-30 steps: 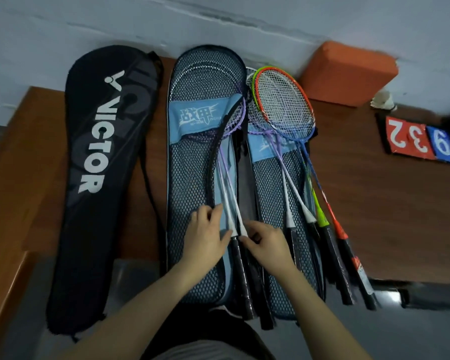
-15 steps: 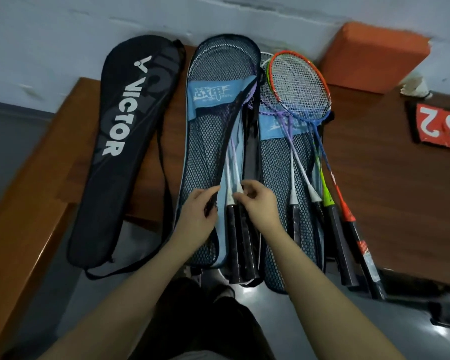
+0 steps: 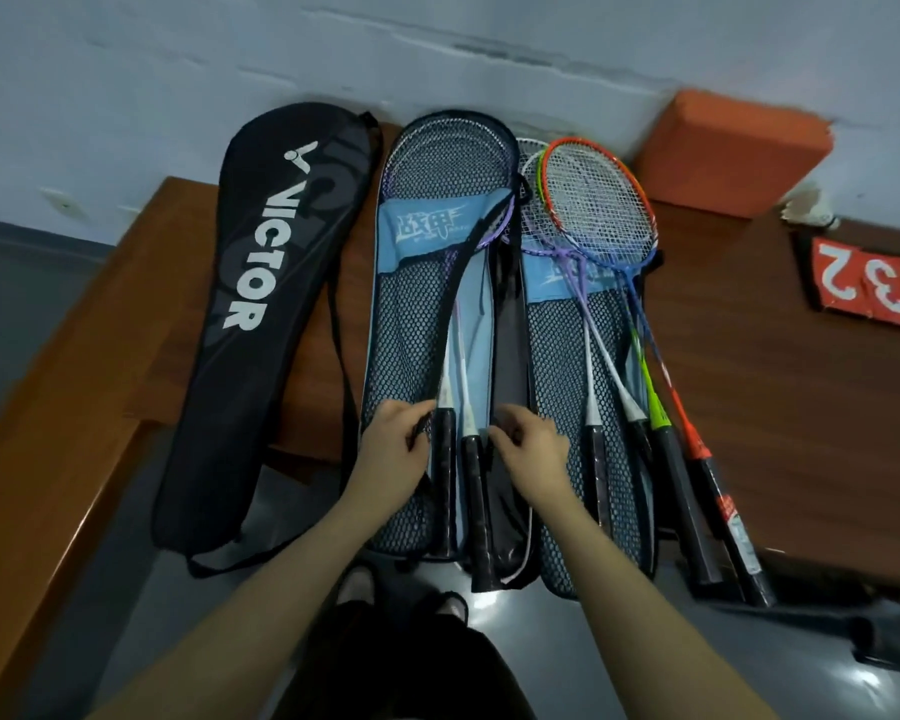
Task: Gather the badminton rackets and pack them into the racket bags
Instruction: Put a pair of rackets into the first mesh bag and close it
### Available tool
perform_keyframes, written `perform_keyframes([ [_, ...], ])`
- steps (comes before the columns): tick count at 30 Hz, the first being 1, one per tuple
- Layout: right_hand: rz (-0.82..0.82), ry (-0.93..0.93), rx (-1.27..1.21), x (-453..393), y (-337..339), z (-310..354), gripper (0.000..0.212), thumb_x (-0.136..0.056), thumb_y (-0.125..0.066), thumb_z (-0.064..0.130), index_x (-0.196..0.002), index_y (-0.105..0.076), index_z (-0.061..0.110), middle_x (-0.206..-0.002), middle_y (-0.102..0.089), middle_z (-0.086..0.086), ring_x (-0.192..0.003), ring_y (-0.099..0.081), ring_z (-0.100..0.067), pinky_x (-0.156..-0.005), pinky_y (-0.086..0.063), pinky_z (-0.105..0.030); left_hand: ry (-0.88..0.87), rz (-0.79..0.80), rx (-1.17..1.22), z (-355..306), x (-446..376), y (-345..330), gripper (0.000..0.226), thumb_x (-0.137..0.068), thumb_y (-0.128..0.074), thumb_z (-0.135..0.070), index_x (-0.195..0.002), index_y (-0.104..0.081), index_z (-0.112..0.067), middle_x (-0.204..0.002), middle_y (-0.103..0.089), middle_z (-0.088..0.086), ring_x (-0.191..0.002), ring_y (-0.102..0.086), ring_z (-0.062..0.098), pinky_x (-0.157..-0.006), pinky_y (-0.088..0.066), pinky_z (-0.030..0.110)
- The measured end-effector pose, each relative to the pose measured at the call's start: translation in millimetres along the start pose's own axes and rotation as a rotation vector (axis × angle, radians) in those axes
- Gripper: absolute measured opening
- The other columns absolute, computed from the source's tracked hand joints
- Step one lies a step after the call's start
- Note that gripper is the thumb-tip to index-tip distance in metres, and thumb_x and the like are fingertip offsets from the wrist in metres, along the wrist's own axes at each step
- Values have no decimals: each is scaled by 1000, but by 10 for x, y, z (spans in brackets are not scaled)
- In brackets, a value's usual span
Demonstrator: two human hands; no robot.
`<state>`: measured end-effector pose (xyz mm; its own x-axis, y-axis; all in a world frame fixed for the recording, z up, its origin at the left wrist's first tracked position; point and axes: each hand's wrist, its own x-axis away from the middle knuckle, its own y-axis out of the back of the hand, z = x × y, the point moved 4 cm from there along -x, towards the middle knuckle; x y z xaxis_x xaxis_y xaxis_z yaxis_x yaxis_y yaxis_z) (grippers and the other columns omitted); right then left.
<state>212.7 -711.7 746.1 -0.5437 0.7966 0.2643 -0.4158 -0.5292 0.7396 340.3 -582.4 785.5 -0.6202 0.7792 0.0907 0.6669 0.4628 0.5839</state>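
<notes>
A blue mesh racket bag (image 3: 411, 324) lies open on the wooden bench (image 3: 780, 407). Two rackets with white shafts and black grips (image 3: 450, 475) lie inside it, handles toward me. My left hand (image 3: 393, 454) pinches the bag's black zipper edge beside the grips. My right hand (image 3: 533, 449) pinches the bag's opposite edge by its dark inner flap. A second blue mesh bag (image 3: 567, 387) lies to the right. On it rest several rackets, among them an orange-framed one (image 3: 598, 205) and a green-shafted one (image 3: 655, 402).
A black Victor racket bag (image 3: 261, 314) with a shoulder strap lies at the left, hanging over the bench edge. An orange block (image 3: 728, 148) stands against the wall. A shuttlecock (image 3: 809, 210) and red number cards (image 3: 863, 283) lie at the right.
My hands have moved apart, from close together over the two grips to either edge of the open bag. The camera has shifted, so the whole scene sits differently in the frame.
</notes>
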Motion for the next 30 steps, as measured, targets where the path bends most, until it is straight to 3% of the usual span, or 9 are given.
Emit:
perform_keyframes([
  [4, -6, -89, -52, -94, -117, 164, 41, -89, -59, 27, -128, -50, 17, -107, -67, -5, -104, -56, -26, -84, -19, -29, -22, -7, 18, 28, 6, 32, 40, -89, -47, 3, -124, -56, -13, -98, -49, 1, -87, -48, 11, -84, -36, 15],
  [6, -27, -139, -185, -118, -151, 186, 42, -85, -63, 20, -125, -51, 18, -100, -67, -3, -96, -59, -23, -92, -29, -33, -17, -11, 31, 59, 27, 62, 38, -90, -45, 3, -122, -59, -13, -102, -51, 3, -91, -49, 10, -86, -35, 13],
  [8, -10, -79, -329, -96, -137, 247, 41, -84, -63, 12, -122, -49, 19, -84, -60, 2, -79, -59, -18, -83, -47, -39, -9, -23, 52, 90, 32, 118, 36, -90, -45, 4, -117, -62, -12, -101, -51, 2, -91, -50, 9, -86, -35, 11],
  [13, 171, -5, -728, 76, -50, 419, 32, -89, -52, -6, -113, -47, 14, -66, -49, 3, -59, -47, -15, -55, -42, -28, -31, -60, 115, 38, -25, 272, 34, -87, -50, 4, -115, -63, -11, -104, -54, 0, -80, -51, -2, -79, -38, 4],
  [18, 251, -6, -908, 255, 4, 558, 19, -90, -54, 0, -102, -56, 16, -71, -55, -1, -61, -50, -10, -54, -41, -17, 3, -116, 263, -73, -74, 372, 34, -85, -54, 5, -115, -63, -7, -101, -58, 11, -70, -55, 10, -65, -41, 6],
  [20, 300, 16, -919, 361, 17, 552, 20, -89, -57, 2, -106, -57, 13, -72, -53, -2, -63, -51, -8, -58, -42, -16, -10, -139, 322, -99, -98, 430, 34, -85, -55, 5, -116, -62, -5, -103, -59, 12, -76, -59, 16, -71, -44, 9],
  [23, 379, 28, -935, 550, -34, 482, 33, -81, -67, 9, -111, -57, 16, -75, -53, -1, -67, -53, -9, -64, -44, -20, 53, -157, 467, -139, -174, 508, 34, -86, -55, 5, -118, -60, -5, -114, -59, 8, -90, -59, -1, -85, -42, 5],
  [27, 407, 6, -1177, 712, -51, 529, 35, -75, -64, 2, -105, -54, 17, -71, -54, -1, -63, -53, -11, -56, -44, -19, 67, -124, 451, -256, -256, 526, 37, -86, -58, 0, -123, -58, -10, -117, -55, 4, -99, -55, 6, -81, -37, -1],
  [30, 367, -2, -1289, 724, 25, 609, 34, -74, -64, -1, -100, -54, 18, -76, -54, -9, -62, -54, -16, -52, -45, -21, 35, -44, 344, -315, -226, 519, 47, -83, -64, -4, -128, -54, -14, -114, -52, 6, -101, -57, 16, -90, -44, 15],
])
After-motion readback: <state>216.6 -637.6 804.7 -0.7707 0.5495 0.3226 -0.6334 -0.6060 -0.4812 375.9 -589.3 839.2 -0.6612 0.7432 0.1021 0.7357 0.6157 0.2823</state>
